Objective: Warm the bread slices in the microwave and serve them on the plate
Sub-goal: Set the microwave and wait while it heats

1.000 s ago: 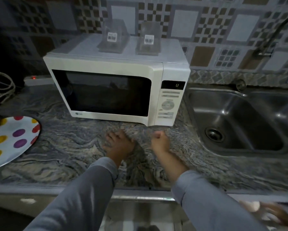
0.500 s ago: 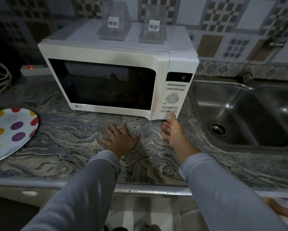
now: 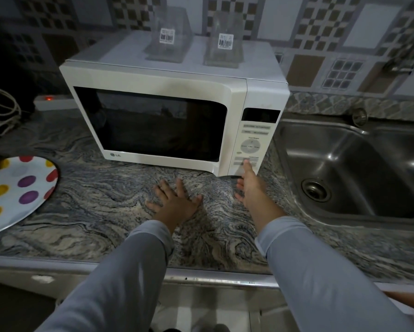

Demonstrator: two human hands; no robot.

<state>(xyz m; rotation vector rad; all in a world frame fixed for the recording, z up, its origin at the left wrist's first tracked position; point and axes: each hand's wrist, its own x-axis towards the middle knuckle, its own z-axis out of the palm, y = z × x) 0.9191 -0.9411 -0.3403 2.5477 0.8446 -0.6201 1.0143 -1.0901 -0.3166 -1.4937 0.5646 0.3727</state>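
A white microwave (image 3: 162, 80) stands on the marbled counter with its door shut and its window dark, so nothing inside shows. My right hand (image 3: 249, 185) reaches forward, fingers apart, and one fingertip touches a button at the bottom of the control panel (image 3: 251, 144). The display above it is dark. Flat on the counter in front of the microwave lies my left hand (image 3: 174, 200), fingers spread, holding nothing. A white plate with coloured dots (image 3: 16, 190) sits at the left edge, bare. No bread is in sight.
Two clear plastic containers (image 3: 168, 35) with barcode labels stand on top of the microwave. A steel sink (image 3: 359, 168) lies right of it. A power strip with a red light (image 3: 50, 101) and coiled cable (image 3: 0, 111) are at the back left.
My right hand opened from a loose fist and moved up to the control panel's lower buttons. The display digit has gone dark. My left hand spread flat. The view moved closer.
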